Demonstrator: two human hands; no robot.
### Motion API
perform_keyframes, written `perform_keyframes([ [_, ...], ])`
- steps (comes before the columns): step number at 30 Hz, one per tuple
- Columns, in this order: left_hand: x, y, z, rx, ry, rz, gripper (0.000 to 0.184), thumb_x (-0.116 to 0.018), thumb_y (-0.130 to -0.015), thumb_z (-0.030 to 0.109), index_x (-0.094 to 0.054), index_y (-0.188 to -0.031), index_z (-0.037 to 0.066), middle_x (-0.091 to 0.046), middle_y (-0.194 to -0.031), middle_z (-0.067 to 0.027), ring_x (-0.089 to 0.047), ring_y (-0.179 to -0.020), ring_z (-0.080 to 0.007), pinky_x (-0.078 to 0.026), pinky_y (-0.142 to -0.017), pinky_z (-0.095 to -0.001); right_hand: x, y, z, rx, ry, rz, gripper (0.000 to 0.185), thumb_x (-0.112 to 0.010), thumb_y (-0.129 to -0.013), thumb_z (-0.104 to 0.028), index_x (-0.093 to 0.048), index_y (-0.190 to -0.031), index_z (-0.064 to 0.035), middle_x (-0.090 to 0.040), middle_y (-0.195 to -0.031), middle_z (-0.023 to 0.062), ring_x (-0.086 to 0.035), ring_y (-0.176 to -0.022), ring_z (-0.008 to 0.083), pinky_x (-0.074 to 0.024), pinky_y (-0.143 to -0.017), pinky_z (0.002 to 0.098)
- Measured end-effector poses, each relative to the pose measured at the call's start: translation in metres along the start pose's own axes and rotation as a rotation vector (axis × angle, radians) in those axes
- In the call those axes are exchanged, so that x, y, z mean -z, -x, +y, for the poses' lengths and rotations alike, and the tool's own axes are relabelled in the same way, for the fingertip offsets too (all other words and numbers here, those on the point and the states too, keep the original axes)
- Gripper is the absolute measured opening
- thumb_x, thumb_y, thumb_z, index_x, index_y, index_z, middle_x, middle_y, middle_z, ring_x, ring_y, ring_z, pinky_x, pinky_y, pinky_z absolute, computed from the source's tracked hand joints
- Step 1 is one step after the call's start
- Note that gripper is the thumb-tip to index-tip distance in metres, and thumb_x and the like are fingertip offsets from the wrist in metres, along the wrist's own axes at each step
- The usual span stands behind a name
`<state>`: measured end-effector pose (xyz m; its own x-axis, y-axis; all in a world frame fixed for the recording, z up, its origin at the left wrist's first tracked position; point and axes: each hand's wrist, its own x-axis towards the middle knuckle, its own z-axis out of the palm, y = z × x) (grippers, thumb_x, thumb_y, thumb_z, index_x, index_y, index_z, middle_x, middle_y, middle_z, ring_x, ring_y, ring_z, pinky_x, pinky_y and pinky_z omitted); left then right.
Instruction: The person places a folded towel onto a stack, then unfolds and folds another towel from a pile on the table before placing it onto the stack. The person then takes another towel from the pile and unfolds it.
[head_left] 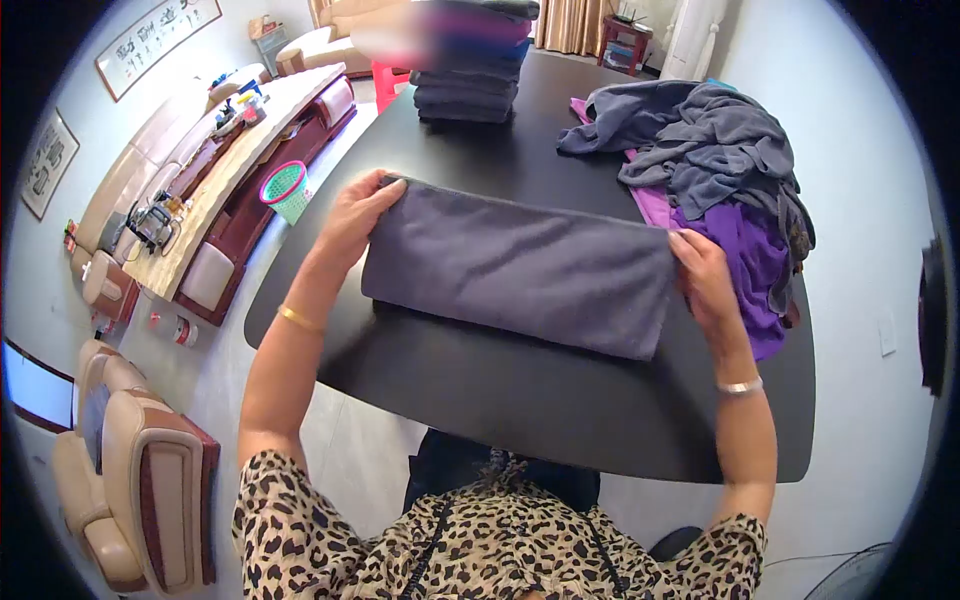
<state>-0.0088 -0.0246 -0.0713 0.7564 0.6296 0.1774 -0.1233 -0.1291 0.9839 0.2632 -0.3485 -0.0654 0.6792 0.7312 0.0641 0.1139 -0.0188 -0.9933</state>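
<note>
A dark grey towel (520, 265), folded into a long rectangle, is stretched between my two hands over the black table. My left hand (355, 220) pinches its upper left corner, thumb on top. At the upper right corner my right hand (705, 272) grips the cloth the same way. The towel's lower edge hangs close to the tabletop; whether it touches I cannot tell.
A heap of rumpled grey and purple cloths (710, 150) lies on the table's right side. A stack of folded cloths (465, 90) stands at the far end. The table (560, 410) has a curved near edge. A green basket (287, 195) is on the floor at left.
</note>
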Motion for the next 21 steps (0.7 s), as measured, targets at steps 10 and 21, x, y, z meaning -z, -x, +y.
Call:
perform_keyframes([
  [10, 0.006, -0.036, -0.066, 0.12, -0.292, 0.09, 0.015, -0.062, -0.088, 0.015, -0.063, -0.091, 0.001, -0.062, -0.08, 0.0003, -0.054, -0.07, -0.0062, -0.045, -0.064, -0.022, -0.005, -0.042, 0.073, -0.042, 0.072, 0.067, 0.016, -0.06, -0.092, -0.018, -0.061, -0.084, -0.0039, -0.049, -0.067, -0.0079, -0.04, -0.058, 0.001, -0.032, -0.049, 0.0186],
  [21, -0.002, -0.042, -0.061, 0.045, -0.516, 0.19, 0.023, -0.067, -0.083, 0.017, -0.064, -0.095, -0.002, -0.065, -0.075, -0.0052, -0.058, -0.068, -0.0099, -0.047, -0.064, -0.0249, -0.004, -0.049, 0.091, 0.072, 0.169, 0.195, 0.013, -0.061, -0.091, -0.013, -0.059, -0.087, -0.0009, -0.051, -0.069, -0.0069, -0.043, -0.06, 0.0018, -0.035, -0.052, 0.0204],
])
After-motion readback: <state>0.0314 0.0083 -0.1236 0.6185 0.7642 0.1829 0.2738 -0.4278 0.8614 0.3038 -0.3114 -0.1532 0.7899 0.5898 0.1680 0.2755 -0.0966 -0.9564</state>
